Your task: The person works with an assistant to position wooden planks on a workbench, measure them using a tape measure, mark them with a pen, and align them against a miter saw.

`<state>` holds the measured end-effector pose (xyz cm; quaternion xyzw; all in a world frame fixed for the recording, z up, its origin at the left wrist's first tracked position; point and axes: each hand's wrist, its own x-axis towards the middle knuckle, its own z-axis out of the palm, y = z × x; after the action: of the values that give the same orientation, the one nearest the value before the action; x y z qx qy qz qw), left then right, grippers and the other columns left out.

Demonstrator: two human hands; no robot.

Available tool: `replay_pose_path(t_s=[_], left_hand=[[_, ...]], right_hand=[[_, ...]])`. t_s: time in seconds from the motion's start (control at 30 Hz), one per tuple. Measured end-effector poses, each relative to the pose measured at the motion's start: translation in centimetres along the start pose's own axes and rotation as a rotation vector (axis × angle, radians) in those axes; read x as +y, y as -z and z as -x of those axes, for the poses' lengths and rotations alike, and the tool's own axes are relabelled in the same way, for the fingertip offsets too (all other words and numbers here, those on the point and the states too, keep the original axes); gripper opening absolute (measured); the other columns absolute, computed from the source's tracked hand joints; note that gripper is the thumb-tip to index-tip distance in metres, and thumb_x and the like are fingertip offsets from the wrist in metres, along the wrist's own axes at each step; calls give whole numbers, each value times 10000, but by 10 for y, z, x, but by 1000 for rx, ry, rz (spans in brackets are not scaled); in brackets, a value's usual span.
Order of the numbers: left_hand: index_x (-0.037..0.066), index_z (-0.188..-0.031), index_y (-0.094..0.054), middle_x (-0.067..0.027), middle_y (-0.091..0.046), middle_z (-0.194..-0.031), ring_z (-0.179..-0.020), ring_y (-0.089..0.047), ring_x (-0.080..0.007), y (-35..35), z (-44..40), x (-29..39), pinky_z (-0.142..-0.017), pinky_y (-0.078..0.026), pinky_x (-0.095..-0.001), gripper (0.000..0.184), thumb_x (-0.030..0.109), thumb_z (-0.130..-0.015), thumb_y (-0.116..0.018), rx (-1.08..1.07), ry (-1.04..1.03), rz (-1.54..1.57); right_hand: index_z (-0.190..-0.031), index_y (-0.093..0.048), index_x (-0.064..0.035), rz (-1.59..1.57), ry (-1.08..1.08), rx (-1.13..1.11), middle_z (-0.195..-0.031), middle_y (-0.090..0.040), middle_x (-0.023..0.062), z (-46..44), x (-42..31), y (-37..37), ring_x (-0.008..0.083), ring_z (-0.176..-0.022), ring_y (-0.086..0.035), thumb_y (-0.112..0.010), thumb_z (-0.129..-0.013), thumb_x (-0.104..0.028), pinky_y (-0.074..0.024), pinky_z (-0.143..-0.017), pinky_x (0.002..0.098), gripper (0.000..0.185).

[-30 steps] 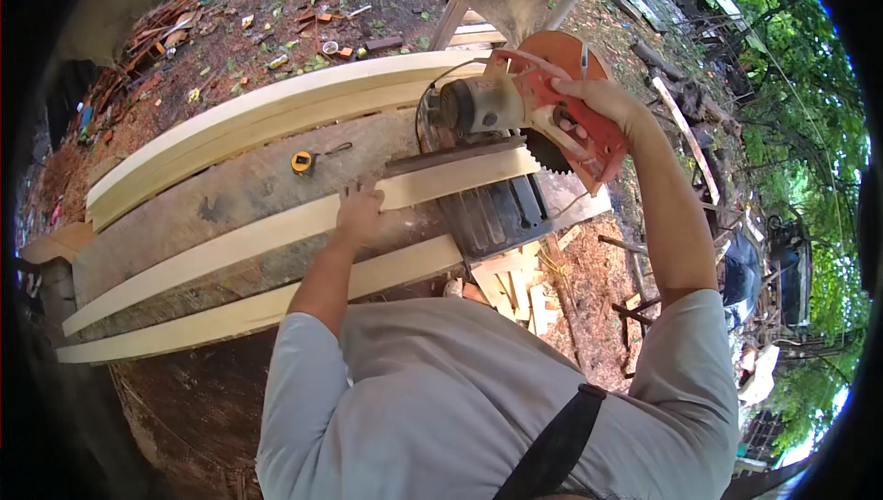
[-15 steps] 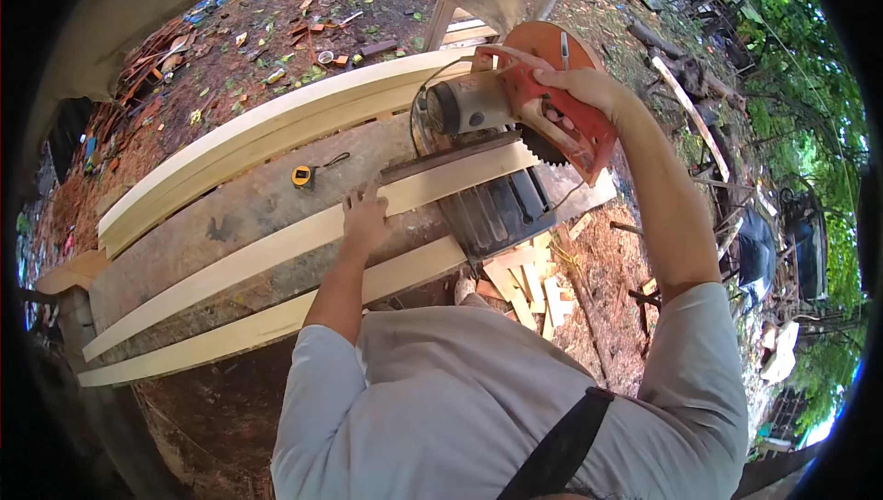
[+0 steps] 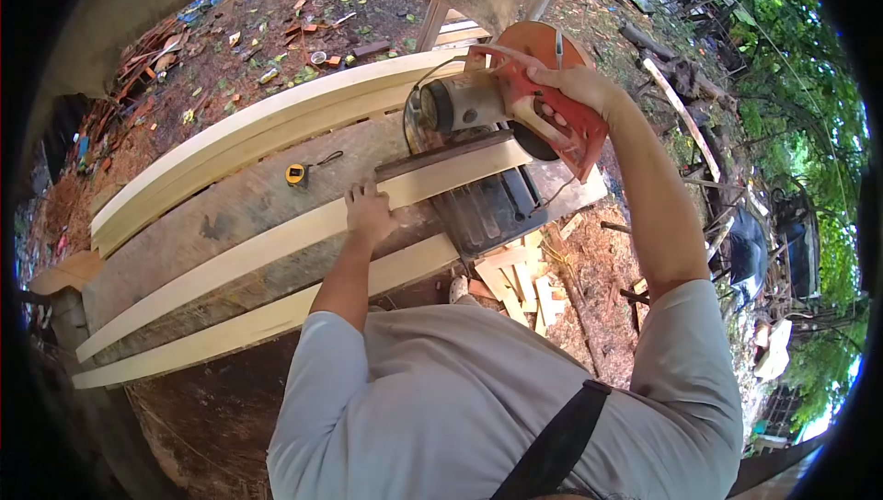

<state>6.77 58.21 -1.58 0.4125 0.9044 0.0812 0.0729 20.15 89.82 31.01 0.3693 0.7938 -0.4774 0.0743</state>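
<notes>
My right hand [image 3: 581,91] is wrapped round the handle of a red-guarded miter saw [image 3: 550,114], whose head is raised at the right end of the bench. Below it, the dark blade edge sits close to the end of a long pale wooden board [image 3: 276,244]. This board lies along the saw's fence [image 3: 441,155] and across its black base [image 3: 492,210]. My left hand [image 3: 370,213] grips the board left of the base, fingers over its far edge. A yellow tape measure [image 3: 295,173] rests on the bench beyond that hand.
Several long boards [image 3: 267,118] are stacked along the bench's far side. Another board [image 3: 267,316] lies along the near edge. Wood offcuts [image 3: 520,284] are piled on the ground right of the bench [image 3: 221,224]. A cord [image 3: 409,118] loops behind the saw motor.
The view has shifted slightly. My left hand's fingers have drawn closer together on the board. The blade's teeth, distinct before, now look smooth. My right hand keeps its hold on the saw handle.
</notes>
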Motion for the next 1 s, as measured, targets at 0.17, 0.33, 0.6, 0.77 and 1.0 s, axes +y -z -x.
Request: replay_pose_path(t_s=[0.17,0.33,0.6,0.77,1.0], left_hand=[[35,-1110,-728,-210,-435,-1465,-1360,-354,-448,1,1,2,-1153,-210,-574,618,582,-847,-610,-6,36,14],[49,-1138,-728,-194,-406,-1499,-1399,-319,-425,16,1,8,-1170,-192,-549,611,574,-851,-603,-71,84,7],[46,-1157,-722,-184,-389,-1519,-1416,-304,-411,21,1,9,-1175,-195,-530,631,582,-857,-580,-112,82,5],[50,-1163,-720,-181,-370,-1532,-1415,-303,-411,17,-1,11,-1175,-195,-531,639,593,-865,-562,-99,95,-6],[79,-1177,-717,-136,-352,-1557,-1413,-310,-402,19,-2,11,-1172,-206,-524,604,576,-868,-570,-146,97,-33]], right_hand=[[-933,-688,23,23,-43,25,-757,-673,82,6,12,-8,169,-620,-637,-698,-875,-516,-515,-546,297,542],[-926,-708,18,49,-35,81,-759,-676,79,23,10,-18,174,-628,-641,-694,-878,-511,-519,-558,300,532],[-902,-681,-28,3,8,96,-711,-650,43,6,39,-19,133,-551,-597,-667,-897,-525,-480,-496,270,497],[-956,-681,-19,56,23,124,-745,-662,43,3,51,-20,130,-580,-607,-670,-898,-514,-480,-503,268,499],[-1108,-677,51,-83,39,88,-953,-699,105,15,58,-29,167,-800,-655,-691,-877,-502,-517,-704,304,599]])
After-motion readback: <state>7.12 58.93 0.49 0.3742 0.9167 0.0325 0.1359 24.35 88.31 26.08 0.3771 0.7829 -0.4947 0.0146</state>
